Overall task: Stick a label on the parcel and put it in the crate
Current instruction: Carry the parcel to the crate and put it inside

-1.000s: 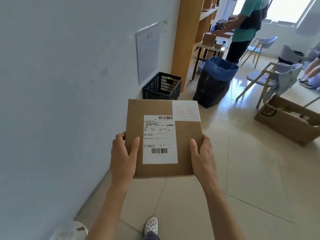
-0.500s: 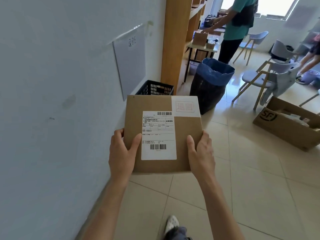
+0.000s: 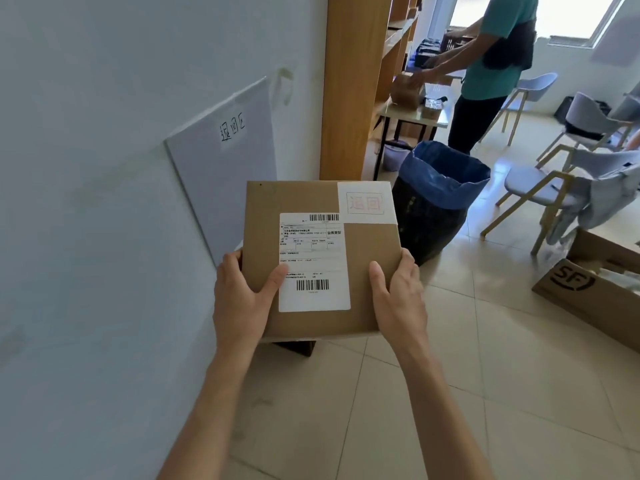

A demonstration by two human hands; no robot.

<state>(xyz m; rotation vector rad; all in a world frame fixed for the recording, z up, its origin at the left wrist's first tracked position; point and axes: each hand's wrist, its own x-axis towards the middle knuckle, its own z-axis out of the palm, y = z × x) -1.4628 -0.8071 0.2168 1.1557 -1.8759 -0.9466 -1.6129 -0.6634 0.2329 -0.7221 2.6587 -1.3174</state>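
I hold a flat brown cardboard parcel (image 3: 370,271) level in front of me with both hands. My left hand (image 3: 242,299) grips its left edge, thumb on top near the white shipping label (image 3: 313,261). My right hand (image 3: 398,296) grips the right edge. A second white label with red stamped characters (image 3: 365,203) sits on the parcel's top right corner. The black crate (image 3: 298,347) is almost fully hidden under the parcel; only a dark corner shows below its near edge, by the wall.
A white wall with a taped sign (image 3: 225,161) runs along my left. A black bin with a blue liner (image 3: 436,199) stands just beyond the parcel. A person (image 3: 491,64) works at a small table by wooden shelves. Chairs (image 3: 540,188) and an open SF carton (image 3: 595,299) lie right.
I have walked forward along the wall with the parcel. The crate, visible ahead earlier, has slid under the parcel and out of sight. The bin and sign are closer.
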